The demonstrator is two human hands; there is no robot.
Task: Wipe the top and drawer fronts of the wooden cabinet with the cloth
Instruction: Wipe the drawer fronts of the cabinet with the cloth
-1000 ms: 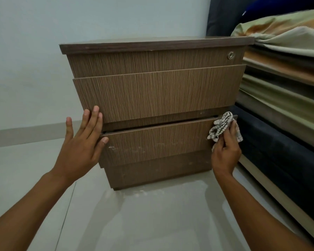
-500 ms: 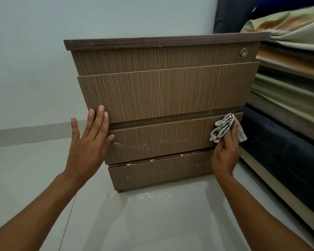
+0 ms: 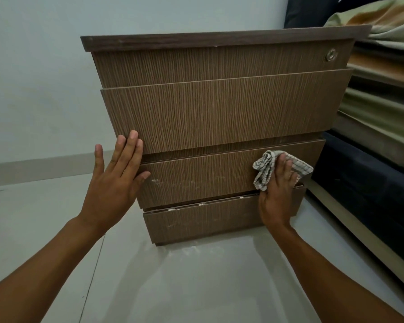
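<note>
The wooden cabinet (image 3: 219, 113) stands on the floor in front of me, with a dark top edge and several striped drawer fronts. My right hand (image 3: 278, 194) presses a checked cloth (image 3: 265, 170) flat against the right part of the third drawer front (image 3: 196, 180), which shows whitish smudges. My left hand (image 3: 114, 183) rests open and flat at the cabinet's left edge, fingertips touching the second drawer front. A round lock (image 3: 331, 54) sits at the top drawer's right end.
A stack of mattresses and folded bedding (image 3: 378, 101) stands close against the cabinet's right side. A pale wall (image 3: 33, 78) is behind and to the left. The tiled floor (image 3: 184, 276) below the cabinet carries white dust marks.
The third drawer, slightly out a second ago, now sits pushed in. My right hand with the cloth has shifted a little left and down on that front. The lowest drawer front has come into sight.
</note>
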